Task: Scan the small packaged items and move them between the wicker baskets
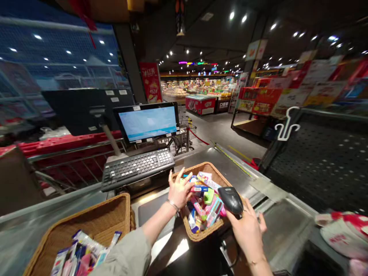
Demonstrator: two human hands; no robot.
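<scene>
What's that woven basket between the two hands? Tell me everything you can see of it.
The basket is woven from tan wicker-like strands, with a thicker braided rim. It sits upright on the checkout counter, right of a second similar basket, and is filled with small colourful packets. The left hand, fingers spread, reaches over packets at its left rim; the right hand holds a dark scanner above its right side.

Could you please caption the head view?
Checkout: left hand reaches into the farther wicker basket; right hand holds a barcode scanner.
</scene>
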